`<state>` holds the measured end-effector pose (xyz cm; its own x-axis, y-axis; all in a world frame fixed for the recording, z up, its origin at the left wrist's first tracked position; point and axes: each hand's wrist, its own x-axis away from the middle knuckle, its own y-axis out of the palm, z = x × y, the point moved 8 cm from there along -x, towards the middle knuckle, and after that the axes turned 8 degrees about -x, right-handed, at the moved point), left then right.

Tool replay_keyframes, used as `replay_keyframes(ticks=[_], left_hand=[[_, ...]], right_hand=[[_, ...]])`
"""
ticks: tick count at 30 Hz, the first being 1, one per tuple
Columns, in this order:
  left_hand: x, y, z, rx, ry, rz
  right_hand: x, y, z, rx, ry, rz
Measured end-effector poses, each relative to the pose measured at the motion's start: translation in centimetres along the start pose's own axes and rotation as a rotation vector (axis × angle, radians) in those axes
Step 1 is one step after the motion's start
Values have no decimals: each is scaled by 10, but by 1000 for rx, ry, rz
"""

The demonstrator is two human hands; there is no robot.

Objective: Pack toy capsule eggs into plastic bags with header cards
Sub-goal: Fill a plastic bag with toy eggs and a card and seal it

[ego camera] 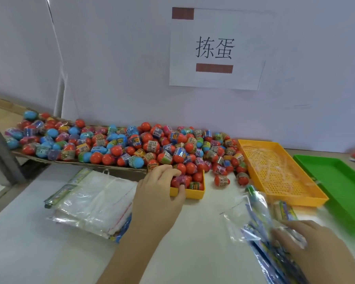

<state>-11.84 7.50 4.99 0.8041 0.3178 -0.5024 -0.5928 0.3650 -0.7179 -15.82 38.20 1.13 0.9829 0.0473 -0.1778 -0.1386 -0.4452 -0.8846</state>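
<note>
A long heap of red and blue capsule eggs (119, 144) lies along the back of the table against the white wall. A small yellow tray (195, 193) in front of it holds several red eggs. My left hand (158, 193) reaches into this tray, and its thumb and fingers curl round a red egg with a pink band (182, 179). My right hand (314, 244) rests at the lower right on a bundle of plastic bags with blue header cards (260, 228), fingers curled over it. A stack of clear bags with header cards (94, 199) lies left of my left forearm.
A yellow perforated tray (279, 171) holding thin elastic loops sits right of the eggs, with a green tray (336, 181) beside it. Flat brown cardboard (103, 166) lies under the egg heap. A paper sign (215, 50) hangs on the wall. A few eggs (221, 180) lie loose on the table.
</note>
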Motion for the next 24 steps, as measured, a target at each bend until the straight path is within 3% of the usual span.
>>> replay_keyframes(ticks=[6, 9, 11, 12, 14, 17, 20, 24], left_hand=[[2, 1, -2, 144, -48, -43], [0, 28, -3, 484, -276, -350], [4, 47, 6, 829, -420, -572], [5, 47, 10, 1008, -447, -583], [1, 34, 3, 1297, -474, -385], [-5, 14, -24, 1410, -529, -110], [-7, 12, -32, 1412, -583, -66], [-4, 15, -23, 1300, -529, -135]], right_hand=[[-7, -30, -39, -461, -142, 74], [-10, -41, -78, -696, -275, 145], [-11, -39, -114, -682, -429, 174], [-10, -37, -132, -637, -509, 184], [-13, -27, -156, -595, -622, 157], [-25, -9, -166, -704, -579, 90], [-23, -1, -159, -881, -514, 209], [-10, 12, -164, -792, -569, 239]])
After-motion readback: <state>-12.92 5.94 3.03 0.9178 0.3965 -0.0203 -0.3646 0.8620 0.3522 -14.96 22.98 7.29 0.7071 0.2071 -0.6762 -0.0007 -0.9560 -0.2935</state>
